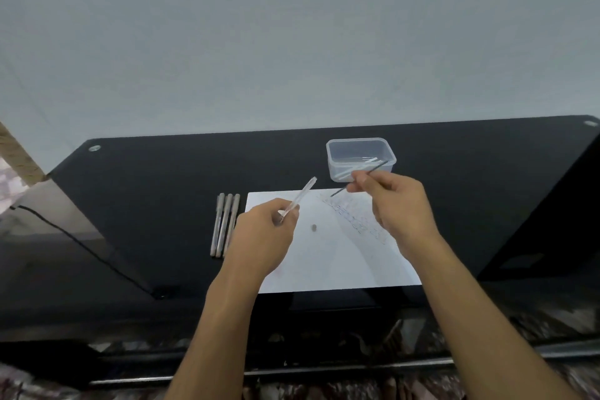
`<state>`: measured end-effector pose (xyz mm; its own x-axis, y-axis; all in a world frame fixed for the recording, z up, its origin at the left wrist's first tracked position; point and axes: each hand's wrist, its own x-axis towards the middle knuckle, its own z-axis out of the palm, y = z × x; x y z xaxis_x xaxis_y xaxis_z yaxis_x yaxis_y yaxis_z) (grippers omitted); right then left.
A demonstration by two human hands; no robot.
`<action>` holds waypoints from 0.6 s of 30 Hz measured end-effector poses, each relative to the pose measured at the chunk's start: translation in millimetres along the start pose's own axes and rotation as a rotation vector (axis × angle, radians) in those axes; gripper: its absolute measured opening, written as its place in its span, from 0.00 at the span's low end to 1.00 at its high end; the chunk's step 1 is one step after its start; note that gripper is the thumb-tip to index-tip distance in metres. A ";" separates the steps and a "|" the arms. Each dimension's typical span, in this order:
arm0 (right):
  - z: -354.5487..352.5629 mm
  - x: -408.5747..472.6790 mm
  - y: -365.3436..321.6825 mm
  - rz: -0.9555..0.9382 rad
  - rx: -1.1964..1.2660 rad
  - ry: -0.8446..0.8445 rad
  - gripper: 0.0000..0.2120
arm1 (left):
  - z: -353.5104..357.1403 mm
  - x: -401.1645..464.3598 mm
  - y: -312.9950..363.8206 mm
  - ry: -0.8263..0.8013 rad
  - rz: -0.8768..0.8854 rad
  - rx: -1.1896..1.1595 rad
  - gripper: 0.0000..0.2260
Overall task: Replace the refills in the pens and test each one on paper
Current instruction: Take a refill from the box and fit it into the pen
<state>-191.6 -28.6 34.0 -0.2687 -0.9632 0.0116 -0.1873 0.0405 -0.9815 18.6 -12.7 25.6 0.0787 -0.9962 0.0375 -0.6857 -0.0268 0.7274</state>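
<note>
My left hand (pixel 264 230) grips a clear pen barrel (pixel 303 193) that points up and to the right above the white paper (pixel 324 256). My right hand (pixel 394 201) pinches a thin dark refill (pixel 339 191), its tip slanting down toward the barrel's upper end without touching it. A small grey pen part (pixel 314 228) lies on the paper between my hands. Faint scribbles (pixel 354 214) mark the paper's upper right. Three grey pens (pixel 224 224) lie side by side left of the paper.
A clear plastic box (pixel 361 157) with a few light refills stands behind the paper on the black glass table (pixel 162 188). A plain wall rises behind the table. A black cable (pixel 81 242) runs along the table's left edge.
</note>
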 end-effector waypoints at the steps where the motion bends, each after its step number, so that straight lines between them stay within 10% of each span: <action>1: -1.1 1.3 -1.1 0.003 0.044 0.032 0.10 | 2.3 -0.4 0.2 -0.010 0.006 0.000 0.09; 18: 9.5 5.0 -4.9 -0.009 0.187 0.022 0.10 | 6.1 -1.8 -5.8 -0.073 0.044 0.017 0.07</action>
<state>-183.0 -36.2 37.0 -0.2887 -0.9572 0.0230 -0.0112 -0.0207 -0.9997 18.1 -11.2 17.1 -0.0045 -0.9998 0.0184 -0.6997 0.0163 0.7143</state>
